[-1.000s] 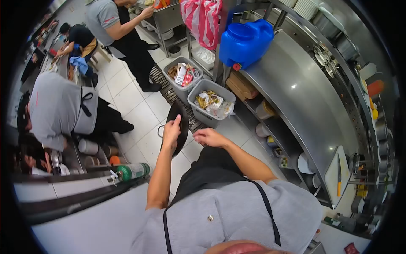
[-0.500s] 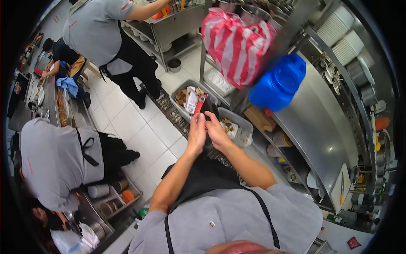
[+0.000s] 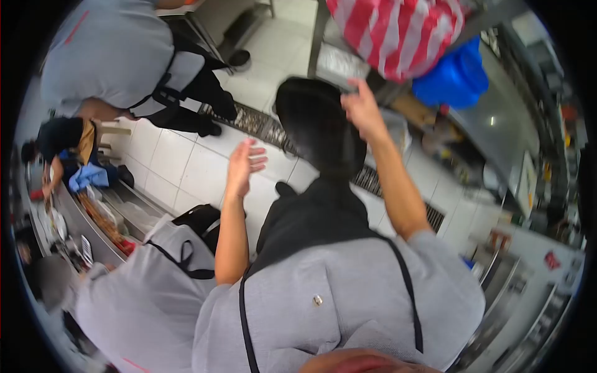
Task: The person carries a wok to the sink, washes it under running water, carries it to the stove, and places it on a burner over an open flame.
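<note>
My left hand (image 3: 244,166) is raised over the tiled floor with its fingers apart and nothing in it. My right hand (image 3: 362,114) is held up beside a large dark rounded shape (image 3: 318,118), with a finger stretched out and nothing visible in it. Whether the hand touches that shape I cannot tell; the shape may be my own raised leg or shoe. It hides most of the waste bins behind it. Part of a grey bin (image 3: 398,124) with pale scraps shows past my right wrist. My black apron (image 3: 317,211) hangs below the hands.
A red-and-white striped bag (image 3: 398,37) and a blue jug (image 3: 453,78) hang by the steel counter (image 3: 497,118) at right. Co-workers in grey shirts stand at upper left (image 3: 109,53) and lower left (image 3: 143,304). A floor drain grate (image 3: 255,127) crosses the tiles.
My hands, earlier together over the bins, are now wide apart. The view has turned; the bag and jug sit farther right and higher. The dark shape looks much larger and covers the bins.
</note>
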A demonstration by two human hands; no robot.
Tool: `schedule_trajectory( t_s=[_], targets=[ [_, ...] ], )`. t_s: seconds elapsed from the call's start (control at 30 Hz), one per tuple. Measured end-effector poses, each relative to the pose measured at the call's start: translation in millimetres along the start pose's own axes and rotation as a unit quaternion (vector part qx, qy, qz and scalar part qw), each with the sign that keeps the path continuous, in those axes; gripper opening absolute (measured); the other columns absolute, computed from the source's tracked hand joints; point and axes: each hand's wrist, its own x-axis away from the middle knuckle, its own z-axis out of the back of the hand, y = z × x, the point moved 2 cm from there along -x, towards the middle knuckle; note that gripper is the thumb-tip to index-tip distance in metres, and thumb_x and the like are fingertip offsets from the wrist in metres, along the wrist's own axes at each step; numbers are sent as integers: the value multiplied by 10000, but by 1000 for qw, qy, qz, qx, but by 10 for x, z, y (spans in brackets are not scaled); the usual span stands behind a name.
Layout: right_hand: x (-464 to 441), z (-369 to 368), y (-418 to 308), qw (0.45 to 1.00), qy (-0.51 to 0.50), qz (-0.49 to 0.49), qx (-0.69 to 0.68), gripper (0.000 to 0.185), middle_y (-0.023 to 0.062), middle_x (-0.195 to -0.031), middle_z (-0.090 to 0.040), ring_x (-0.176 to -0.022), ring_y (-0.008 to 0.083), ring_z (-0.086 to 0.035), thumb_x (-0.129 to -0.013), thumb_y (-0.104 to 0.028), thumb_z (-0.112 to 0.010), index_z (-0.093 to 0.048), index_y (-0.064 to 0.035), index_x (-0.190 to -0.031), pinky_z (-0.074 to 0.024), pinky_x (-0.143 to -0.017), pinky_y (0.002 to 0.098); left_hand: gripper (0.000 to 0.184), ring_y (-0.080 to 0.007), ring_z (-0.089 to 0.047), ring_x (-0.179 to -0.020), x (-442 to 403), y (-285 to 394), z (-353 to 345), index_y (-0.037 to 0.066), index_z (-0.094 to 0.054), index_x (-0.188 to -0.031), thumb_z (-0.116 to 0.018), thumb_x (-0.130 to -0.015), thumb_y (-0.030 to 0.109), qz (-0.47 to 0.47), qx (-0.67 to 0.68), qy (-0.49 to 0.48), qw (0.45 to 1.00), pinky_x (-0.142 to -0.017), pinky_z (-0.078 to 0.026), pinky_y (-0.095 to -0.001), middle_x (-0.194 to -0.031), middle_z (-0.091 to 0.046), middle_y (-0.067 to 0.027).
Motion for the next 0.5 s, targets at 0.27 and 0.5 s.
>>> schedule_trajectory(
  t_s=[0.27,0.5],
  targets=[
    [-708,-632,-374,996,35,77,27,338,-12,-668,-499,-577,47,-411,-813,-3,-527,-520,-60,-1146,-303,-489,213,682,-362,-597,-987,-622,-417,1348,-25,-370,-1318,-397,-938,541,134,-27,65,988,-798,-517,-441,-1138,-554,-232],
    [-1623,-1165,-592,980,40,102,164,294,137,-722,-598,-674,228,-584,-818,-74,-502,-544,-40,-1107,-457,-639,359,632,-279,-580,-1007,-1165,-2274,2387,78,-480,-1287,-406,-914,583,416,-190,-10,889,-825,-480,-388,-1126,-589,-173]
  ],
)
